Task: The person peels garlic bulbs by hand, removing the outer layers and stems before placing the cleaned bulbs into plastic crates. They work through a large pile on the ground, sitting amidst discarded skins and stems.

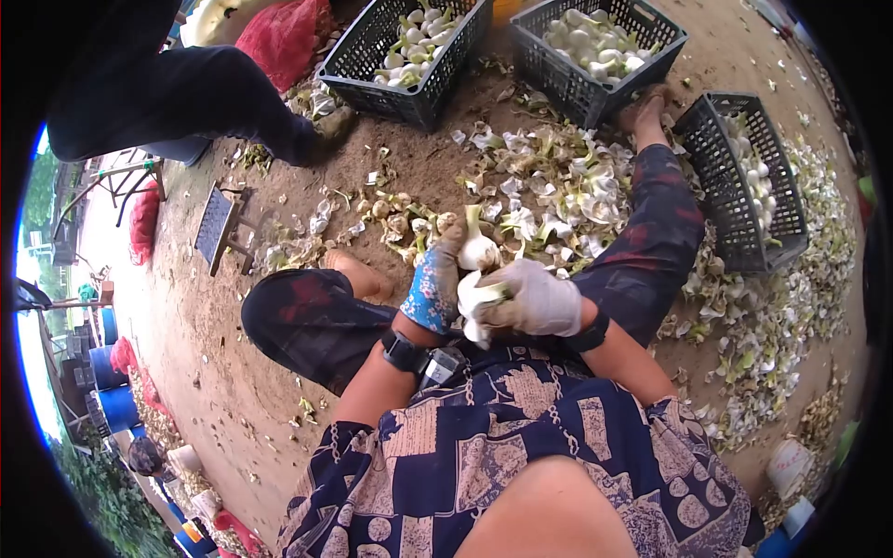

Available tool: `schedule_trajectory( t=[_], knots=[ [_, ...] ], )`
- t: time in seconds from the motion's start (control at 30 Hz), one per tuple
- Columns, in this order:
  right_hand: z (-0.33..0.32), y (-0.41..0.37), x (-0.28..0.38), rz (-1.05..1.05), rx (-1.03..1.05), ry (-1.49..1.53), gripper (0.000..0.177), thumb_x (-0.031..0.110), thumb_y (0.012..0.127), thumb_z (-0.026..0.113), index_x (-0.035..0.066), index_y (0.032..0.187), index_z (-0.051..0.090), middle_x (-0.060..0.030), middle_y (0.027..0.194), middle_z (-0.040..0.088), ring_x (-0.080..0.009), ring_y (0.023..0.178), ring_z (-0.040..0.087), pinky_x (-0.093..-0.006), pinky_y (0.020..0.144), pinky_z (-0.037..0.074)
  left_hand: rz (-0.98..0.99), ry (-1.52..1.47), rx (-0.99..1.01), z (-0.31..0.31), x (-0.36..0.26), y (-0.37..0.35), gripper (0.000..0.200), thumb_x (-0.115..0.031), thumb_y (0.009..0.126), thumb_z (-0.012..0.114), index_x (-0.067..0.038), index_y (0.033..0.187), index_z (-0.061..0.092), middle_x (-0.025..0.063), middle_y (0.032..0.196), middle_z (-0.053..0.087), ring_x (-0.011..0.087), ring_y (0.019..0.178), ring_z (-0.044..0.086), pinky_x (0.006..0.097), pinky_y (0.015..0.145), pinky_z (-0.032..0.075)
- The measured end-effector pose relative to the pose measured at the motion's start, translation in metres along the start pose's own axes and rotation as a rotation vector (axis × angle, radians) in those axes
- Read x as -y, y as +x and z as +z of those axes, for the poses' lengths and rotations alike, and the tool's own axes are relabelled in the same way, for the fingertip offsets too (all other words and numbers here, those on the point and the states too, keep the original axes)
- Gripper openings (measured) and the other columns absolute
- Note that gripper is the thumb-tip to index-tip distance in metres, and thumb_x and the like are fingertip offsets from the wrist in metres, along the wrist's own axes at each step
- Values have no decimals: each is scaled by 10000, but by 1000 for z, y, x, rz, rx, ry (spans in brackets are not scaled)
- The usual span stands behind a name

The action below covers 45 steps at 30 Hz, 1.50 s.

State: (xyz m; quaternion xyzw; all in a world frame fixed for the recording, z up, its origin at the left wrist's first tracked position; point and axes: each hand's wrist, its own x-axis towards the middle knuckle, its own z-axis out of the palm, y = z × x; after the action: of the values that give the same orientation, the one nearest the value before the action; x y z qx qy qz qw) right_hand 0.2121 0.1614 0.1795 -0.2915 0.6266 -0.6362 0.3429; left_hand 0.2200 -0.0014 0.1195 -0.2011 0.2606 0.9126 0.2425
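Observation:
My left hand (435,282), in a blue flowered glove with soiled fingers, is closed around a white garlic bulb (478,251) whose short green stem points away from me. My right hand (538,298), in a dirty white glove, closes on a second pale garlic bulb (476,296) just below it, close against the left glove. Part of this second bulb is hidden by the right fingers. Both hands are together above my lap. On the ground just past the left hand lie several brownish, unpeeled garlic bulbs (395,223).
Black crates of peeled garlic stand ahead: one at left (433,102), one in the middle (595,98), one at right (744,200). Garlic skins (577,191) litter the ground between my legs. Another person's leg (214,98), a red mesh sack (284,42) and a low stool (219,228) are at left.

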Motion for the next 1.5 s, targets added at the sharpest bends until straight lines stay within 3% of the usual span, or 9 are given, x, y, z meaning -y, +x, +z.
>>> schedule_trajectory(
  t=[0.1,0.2,0.27,0.73,1.03,1.17,1.27,1.33,1.5],
  knots=[
    [-32,-42,-6,-248,-227,652,305,215,721,703,-38,875,630,-74,762,663,-148,677,640,-274,591,503,54,-199,37,4,-7,-5,469,-513,886,440,-73,993,561,111,827,615,225,723,601,365,626,514],
    [-75,-33,-5,-237,-192,-989,365,205,728,670,-57,966,580,-194,780,648,-308,716,649,-381,635,514,167,-60,-51,16,-11,-12,528,-576,850,462,-95,1044,559,91,913,622,201,752,605,291,588,487],
    [-71,-18,-26,705,-315,-1239,407,258,762,642,1,1064,553,-226,811,629,-355,796,625,-400,684,501,196,32,-58,-3,-5,-3,541,-589,844,460,-98,1048,559,80,910,619,193,764,604,287,597,489],
    [-4,23,-45,218,-452,-750,240,228,759,558,9,824,633,-219,714,600,-361,675,598,-421,618,480,693,1025,-202,-4,5,8,187,-82,800,652,-19,963,586,55,881,597,134,860,570,261,775,467],
    [-52,-45,-66,-126,-312,1107,253,283,804,584,43,879,611,8,493,439,-68,384,396,-207,343,296,276,-487,69,-18,-17,5,460,-299,863,331,47,1074,549,206,1110,571,346,1031,540,457,935,435],
    [-72,-25,-48,915,-187,-1156,593,277,740,681,94,1254,451,-212,1131,555,-375,905,599,-407,809,481,198,-327,-102,-18,-14,17,475,-324,892,372,84,1073,535,205,1105,572,356,1035,538,468,928,439],
    [-44,-11,-56,74,-569,-1073,724,214,682,721,156,1320,381,-197,1214,501,-366,990,566,-405,844,466,104,-6,-173,-25,14,35,477,-377,925,379,36,1098,546,189,1098,580,310,1005,562,418,897,465],
    [-21,4,-32,121,-261,-829,648,167,668,701,160,1264,449,-176,1186,514,-355,1026,545,-403,873,450,88,261,97,-35,44,48,530,-458,909,394,-28,1206,485,166,1197,531,269,1091,520,411,931,431],
    [-102,-28,0,-84,-867,-1005,451,-22,692,559,59,1135,538,-125,1061,577,-247,930,585,-319,828,480,18,216,229,7,23,58,634,-515,864,487,-86,1314,364,88,1235,459,210,1111,465,391,925,412]
  ],
)
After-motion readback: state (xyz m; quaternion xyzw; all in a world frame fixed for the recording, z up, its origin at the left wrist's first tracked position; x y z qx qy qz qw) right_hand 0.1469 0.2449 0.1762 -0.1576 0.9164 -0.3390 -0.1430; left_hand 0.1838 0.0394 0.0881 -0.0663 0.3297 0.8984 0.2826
